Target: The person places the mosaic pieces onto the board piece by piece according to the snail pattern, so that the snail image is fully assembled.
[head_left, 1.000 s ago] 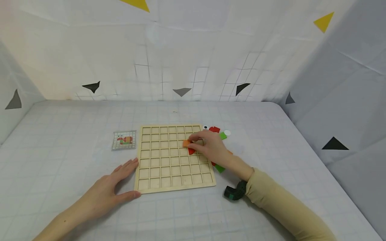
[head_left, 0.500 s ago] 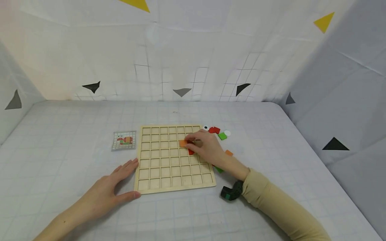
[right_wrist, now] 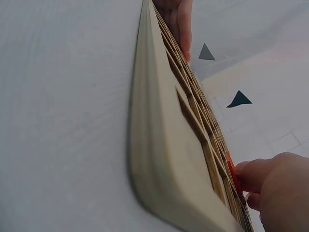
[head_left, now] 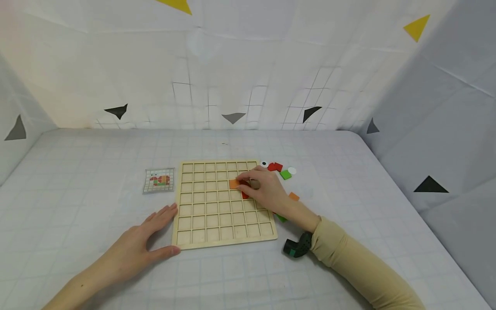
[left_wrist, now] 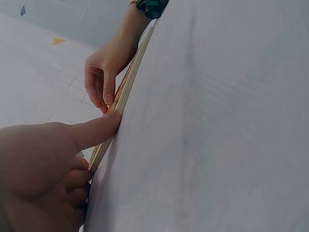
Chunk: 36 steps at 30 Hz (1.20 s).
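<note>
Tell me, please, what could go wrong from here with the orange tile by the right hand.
The right hand, pinching the orange tile, might knock the red piece close by. Its wrist might brush the green tile at the board's edge.

The right hand [head_left: 266,187] has shifted the orange tile [head_left: 233,184] leftward (just slightly) on the board [head_left: 224,244].

Behind the pale counter [head_left: 240,282], lined with a faint grid, hangs a creased white sheet [head_left: 248,56]. Yellow triangles [head_left: 417,28] dot it high up; lower, a grey triangle [head_left: 234,117] sits between two black triangles [head_left: 309,113].
</note>
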Each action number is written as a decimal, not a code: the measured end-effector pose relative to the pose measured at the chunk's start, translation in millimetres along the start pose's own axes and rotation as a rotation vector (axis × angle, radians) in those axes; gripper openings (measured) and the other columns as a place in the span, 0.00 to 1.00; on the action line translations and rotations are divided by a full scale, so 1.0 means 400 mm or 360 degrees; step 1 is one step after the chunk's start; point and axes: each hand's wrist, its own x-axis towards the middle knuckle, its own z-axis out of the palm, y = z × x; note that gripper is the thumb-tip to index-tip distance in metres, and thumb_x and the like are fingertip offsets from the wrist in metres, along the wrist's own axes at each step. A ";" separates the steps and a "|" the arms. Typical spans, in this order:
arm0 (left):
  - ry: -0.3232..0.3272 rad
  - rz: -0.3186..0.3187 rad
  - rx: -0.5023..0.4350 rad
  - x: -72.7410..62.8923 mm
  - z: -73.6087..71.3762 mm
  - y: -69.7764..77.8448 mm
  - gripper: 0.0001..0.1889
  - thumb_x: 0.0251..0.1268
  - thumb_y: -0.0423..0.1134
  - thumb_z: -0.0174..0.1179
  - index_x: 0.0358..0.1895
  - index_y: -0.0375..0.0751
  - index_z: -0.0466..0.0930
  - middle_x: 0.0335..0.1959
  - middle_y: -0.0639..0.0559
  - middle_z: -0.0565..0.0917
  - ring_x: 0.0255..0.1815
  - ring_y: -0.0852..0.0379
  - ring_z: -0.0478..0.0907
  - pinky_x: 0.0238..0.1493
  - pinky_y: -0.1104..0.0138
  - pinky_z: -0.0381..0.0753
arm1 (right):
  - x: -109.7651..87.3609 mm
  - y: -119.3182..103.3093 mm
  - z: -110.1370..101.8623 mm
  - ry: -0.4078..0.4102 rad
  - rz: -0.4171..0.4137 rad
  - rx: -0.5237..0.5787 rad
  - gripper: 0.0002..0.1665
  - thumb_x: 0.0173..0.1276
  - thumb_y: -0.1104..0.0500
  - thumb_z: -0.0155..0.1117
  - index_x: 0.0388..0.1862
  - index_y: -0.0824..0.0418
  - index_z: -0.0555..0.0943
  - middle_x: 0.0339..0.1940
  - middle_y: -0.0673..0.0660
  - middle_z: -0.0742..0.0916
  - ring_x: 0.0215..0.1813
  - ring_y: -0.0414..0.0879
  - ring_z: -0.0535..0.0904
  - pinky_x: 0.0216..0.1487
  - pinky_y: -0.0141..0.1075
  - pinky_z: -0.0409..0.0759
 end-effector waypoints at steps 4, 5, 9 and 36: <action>-0.0005 -0.0006 -0.0003 0.000 -0.001 0.000 0.47 0.56 0.70 0.63 0.78 0.59 0.58 0.79 0.52 0.61 0.76 0.31 0.59 0.69 0.35 0.61 | -0.001 0.000 0.000 -0.0010 0.0020 0.0018 0.13 0.61 0.59 0.76 0.46 0.59 0.88 0.40 0.51 0.90 0.44 0.42 0.80 0.41 0.33 0.81; -0.0007 -0.0008 -0.0002 0.001 -0.001 0.000 0.47 0.56 0.70 0.63 0.79 0.60 0.58 0.79 0.52 0.61 0.76 0.31 0.58 0.68 0.35 0.61 | -0.001 0.000 0.000 -0.0010 0.0021 0.0021 0.13 0.61 0.59 0.76 0.46 0.59 0.88 0.40 0.51 0.90 0.44 0.42 0.80 0.40 0.33 0.80; -0.0017 -0.0019 -0.0003 0.001 -0.002 0.002 0.48 0.56 0.70 0.63 0.79 0.60 0.58 0.79 0.51 0.60 0.76 0.31 0.58 0.68 0.33 0.60 | -0.002 0.002 0.002 -0.0001 0.0016 0.0033 0.14 0.61 0.60 0.76 0.46 0.59 0.88 0.40 0.51 0.90 0.44 0.43 0.80 0.39 0.33 0.80; -0.0019 -0.0036 0.0004 -0.001 -0.005 0.007 0.48 0.56 0.71 0.62 0.79 0.62 0.56 0.79 0.49 0.61 0.76 0.32 0.58 0.67 0.32 0.60 | -0.018 0.022 -0.053 -0.0053 0.0095 0.0094 0.14 0.63 0.61 0.74 0.48 0.59 0.88 0.45 0.51 0.90 0.43 0.44 0.82 0.40 0.38 0.82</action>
